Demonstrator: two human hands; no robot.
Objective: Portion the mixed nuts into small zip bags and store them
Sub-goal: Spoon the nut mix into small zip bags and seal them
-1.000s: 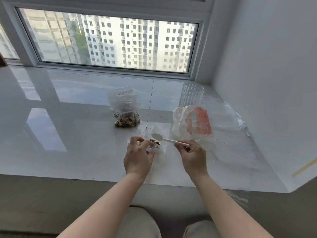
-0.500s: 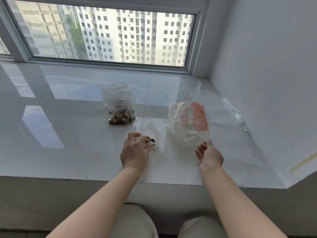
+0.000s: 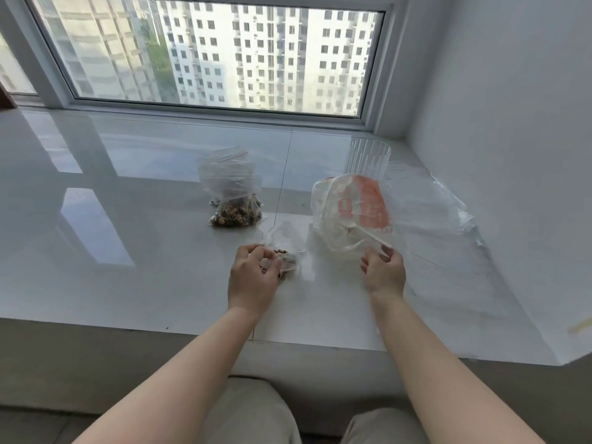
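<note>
My left hand (image 3: 253,277) grips a small clear zip bag (image 3: 286,241) with a few nuts in its bottom, held just above the white sill (image 3: 128,225). To its right stands a large crumpled plastic bag with orange print (image 3: 352,213). My right hand (image 3: 384,274) is at that bag's near lower edge, fingertips pinching the plastic. A zip bag filled with mixed nuts (image 3: 235,214) lies farther back, left of centre. No spoon is in view.
Clear zip bags (image 3: 227,168) are piled behind the filled one. A ribbed clear cup (image 3: 370,155) stands behind the large bag. A clear plastic sheet (image 3: 448,219) covers the sill's right side up to the wall. The sill's front edge (image 3: 192,330) is just under my wrists.
A second ago my right hand held a white spoon over the small bag. The spoon is gone from view, and the right hand has moved right onto the large bag's edge.
</note>
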